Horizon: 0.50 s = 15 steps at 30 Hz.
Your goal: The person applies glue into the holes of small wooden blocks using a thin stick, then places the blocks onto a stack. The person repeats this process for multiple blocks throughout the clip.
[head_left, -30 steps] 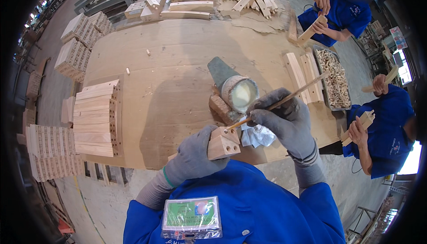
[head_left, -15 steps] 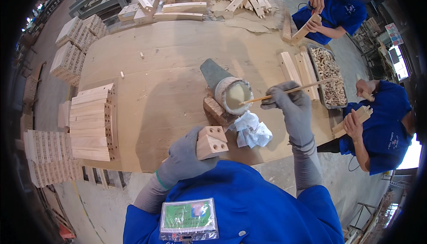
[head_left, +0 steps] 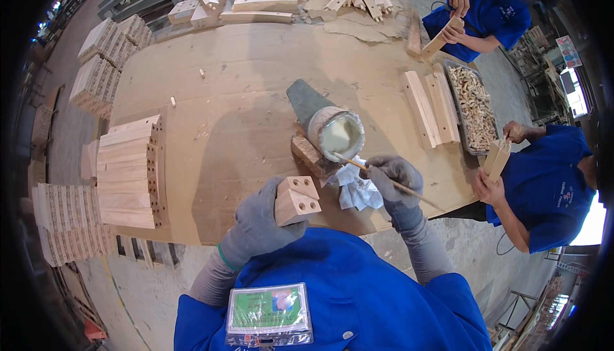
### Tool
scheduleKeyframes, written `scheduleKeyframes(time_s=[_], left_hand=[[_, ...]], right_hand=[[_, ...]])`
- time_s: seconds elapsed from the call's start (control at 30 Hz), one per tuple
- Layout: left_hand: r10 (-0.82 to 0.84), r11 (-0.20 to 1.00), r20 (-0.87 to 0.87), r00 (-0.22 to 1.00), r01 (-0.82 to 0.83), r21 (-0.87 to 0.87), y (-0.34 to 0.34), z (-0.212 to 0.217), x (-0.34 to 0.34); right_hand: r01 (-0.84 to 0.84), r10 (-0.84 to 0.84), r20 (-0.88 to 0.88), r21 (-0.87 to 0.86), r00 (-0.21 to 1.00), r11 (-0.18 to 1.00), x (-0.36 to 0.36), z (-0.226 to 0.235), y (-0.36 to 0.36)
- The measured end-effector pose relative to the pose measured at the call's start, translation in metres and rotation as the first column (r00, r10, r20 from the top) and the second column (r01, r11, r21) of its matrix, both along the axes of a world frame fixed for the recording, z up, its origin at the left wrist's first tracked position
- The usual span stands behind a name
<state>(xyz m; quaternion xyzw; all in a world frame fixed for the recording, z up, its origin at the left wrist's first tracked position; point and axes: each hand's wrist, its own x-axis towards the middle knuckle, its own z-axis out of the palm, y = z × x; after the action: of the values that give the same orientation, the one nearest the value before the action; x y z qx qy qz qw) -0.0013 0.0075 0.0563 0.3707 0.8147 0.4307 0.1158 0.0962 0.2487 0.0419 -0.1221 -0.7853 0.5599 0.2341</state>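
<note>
My gloved left hand (head_left: 259, 220) is closed round wooden blocks (head_left: 297, 201), whose end faces with round holes point up and toward the pot. In my gloved right hand (head_left: 395, 179) is a thin wooden stick (head_left: 409, 191), pinched in the fingers, its pale tip at the near rim of a glue pot (head_left: 337, 135). The pot is crusted, tilted toward me and holds a cream-coloured liquid. It rests against a brown wooden block (head_left: 311, 156) and a dark flat piece (head_left: 306, 100). A crumpled white cloth (head_left: 358, 188) lies partly behind my right hand.
A row of drilled wooden pieces (head_left: 128, 175) lies on the table's left. Two wooden bars (head_left: 421, 109) and a tray of dowels (head_left: 473, 108) are on the right. Two co-workers (head_left: 543, 191) in blue handle wooden parts there. More wood (head_left: 262, 17) is stacked at the far edge.
My right hand has come down and toward me, swinging the stick so its tip is at the pot's near rim. The left hand with the blocks has shifted slightly left.
</note>
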Motion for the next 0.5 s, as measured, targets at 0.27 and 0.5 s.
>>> scheduleKeyframes(time_s=[0.27, 0.5], left_hand=[[0.015, 0.998, 0.078, 0.997, -0.01, -0.066, 0.006, 0.006, 0.0], [-0.022, 0.998, 0.103, 0.994, 0.028, -0.062, 0.01, 0.006, 0.001]], right_hand=[[-0.029, 0.036, -0.002, -0.631, 0.999, 0.775, 0.004, 0.061, -0.013], [-0.149, 0.245, 0.121, -0.522, 0.962, 0.84, -0.015, 0.102, -0.024]])
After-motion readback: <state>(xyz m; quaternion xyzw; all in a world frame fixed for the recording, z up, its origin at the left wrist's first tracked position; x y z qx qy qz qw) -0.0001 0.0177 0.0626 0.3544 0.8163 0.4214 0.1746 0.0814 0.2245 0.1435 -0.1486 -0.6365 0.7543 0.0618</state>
